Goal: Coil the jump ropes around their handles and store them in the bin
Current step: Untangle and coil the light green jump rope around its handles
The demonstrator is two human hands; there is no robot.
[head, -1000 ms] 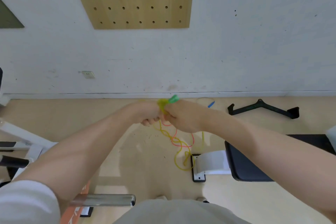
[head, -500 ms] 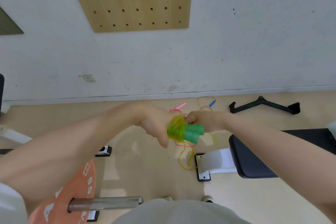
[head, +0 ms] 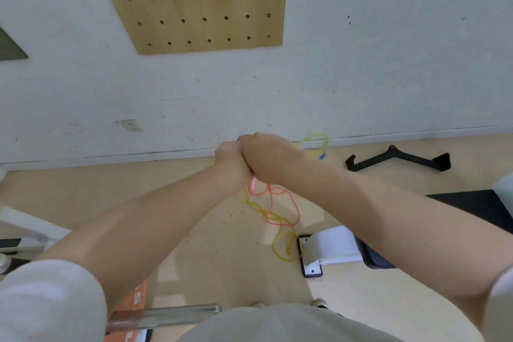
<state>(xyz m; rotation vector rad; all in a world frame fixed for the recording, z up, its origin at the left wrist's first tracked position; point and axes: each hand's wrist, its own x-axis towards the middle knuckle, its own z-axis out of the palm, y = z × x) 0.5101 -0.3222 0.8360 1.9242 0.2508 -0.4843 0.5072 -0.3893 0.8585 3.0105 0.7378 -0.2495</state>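
Note:
My left hand (head: 229, 159) and my right hand (head: 268, 157) are pressed together in front of me, both with fingers curled. The yellow jump rope (head: 281, 244) hangs from between them and trails in loops on the floor. Its green handles are hidden inside my hands. A pink jump rope (head: 281, 204) lies tangled with the yellow one on the floor, and its pink handle (head: 252, 183) shows just under my hands. A yellow-green loop (head: 316, 140) with a blue piece (head: 322, 157) lies beyond my right hand, by the wall. No bin is in view.
A black cable-machine bar (head: 397, 159) lies on the floor at the right. A black bench pad (head: 485, 203) with a white foot (head: 327, 247) stands on the right. A barbell sleeve (head: 166, 316) and orange plate (head: 133, 302) are near my legs. A wooden pegboard (head: 200, 14) hangs on the wall.
My hands rose and closed together, hiding the green handles that showed half a second ago. The view has tilted and the orange plate has slid mostly out of sight.

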